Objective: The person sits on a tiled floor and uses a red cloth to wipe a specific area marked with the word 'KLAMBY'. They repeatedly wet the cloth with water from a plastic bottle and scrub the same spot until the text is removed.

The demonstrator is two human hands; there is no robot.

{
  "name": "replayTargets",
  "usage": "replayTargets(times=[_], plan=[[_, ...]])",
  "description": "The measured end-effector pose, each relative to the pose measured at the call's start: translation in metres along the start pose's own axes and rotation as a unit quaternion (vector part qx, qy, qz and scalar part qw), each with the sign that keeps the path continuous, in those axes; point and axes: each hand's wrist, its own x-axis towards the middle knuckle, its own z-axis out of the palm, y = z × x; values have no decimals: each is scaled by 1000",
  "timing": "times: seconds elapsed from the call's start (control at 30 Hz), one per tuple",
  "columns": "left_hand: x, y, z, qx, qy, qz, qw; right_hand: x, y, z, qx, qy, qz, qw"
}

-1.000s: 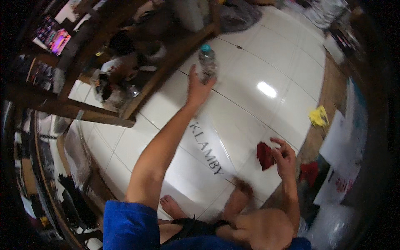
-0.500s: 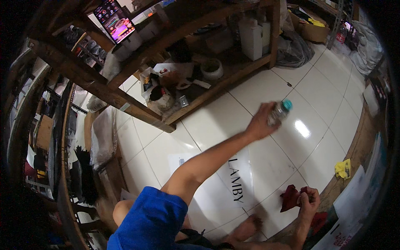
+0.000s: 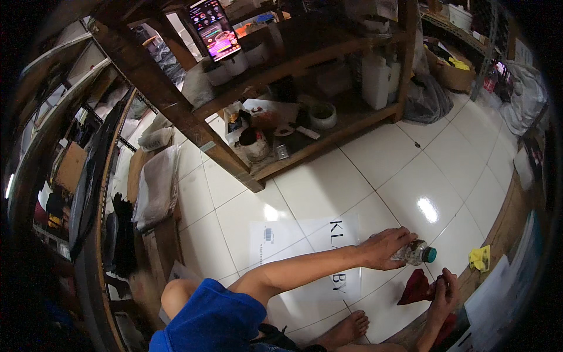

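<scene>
My left hand [image 3: 389, 249] is closed around a small clear bottle [image 3: 414, 252] with a teal cap. The bottle lies tilted over, its cap toward the right, just above a dark red cloth [image 3: 415, 287]. At the lower right, the fingers of my right hand [image 3: 446, 291] pinch this cloth by one side. A gap separates the bottle from the cloth. Beneath my left forearm, a clear plastic sheet [image 3: 311, 281] with black lettering and a barcode lies on the white tiles.
A wooden shelf [image 3: 293, 163] with pots and bottles stands ahead, a lit phone [image 3: 214, 30] on its upper level. A yellow cloth [image 3: 480, 258] lies by the wooden edge at right. Plastic-wrapped stock [image 3: 157, 188] leans at left. My bare foot [image 3: 347, 328] rests on the tiles.
My left hand has brought the bottle back from farther out, down and right toward the red cloth, and its cap now points right. My right hand still holds the cloth.
</scene>
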Motion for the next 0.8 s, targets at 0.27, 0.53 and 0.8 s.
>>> replayTargets(times=[0.27, 0.53, 0.8], plan=[[-14, 11, -6, 10, -17, -7, 1000, -8, 0, -2, 8, -3, -33, 999], [-17, 20, -9, 37, -37, 4, 999, -8, -9, -6, -38, -25, 1, 999], [-22, 29, -11, 79, -63, 20, 995, -7, -23, 4, 1, 3, 40, 999]])
